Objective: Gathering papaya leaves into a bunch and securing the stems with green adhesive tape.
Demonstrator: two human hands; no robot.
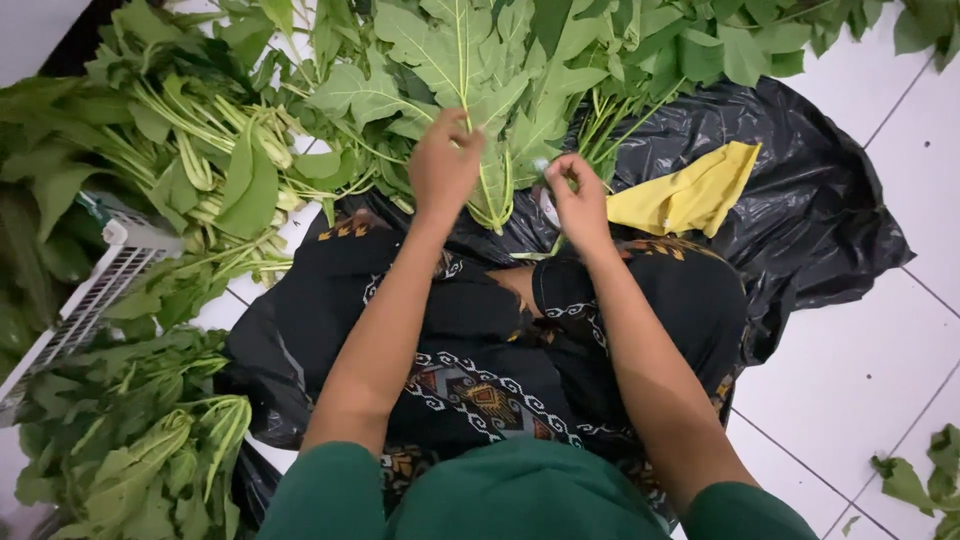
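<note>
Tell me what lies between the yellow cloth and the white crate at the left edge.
In the head view, between the yellow cloth and the white crate lie both hands, left hand and right hand, gripping large lobed leaves, then bundled green stalks.

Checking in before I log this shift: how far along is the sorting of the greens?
Done, it seems: bundles of greens lie stacked at left, more near the white crate. In hand: the left hand grips a lobed leaf stalk; the right hand pinches stems. Left: a loose leaf pile ahead.
</note>
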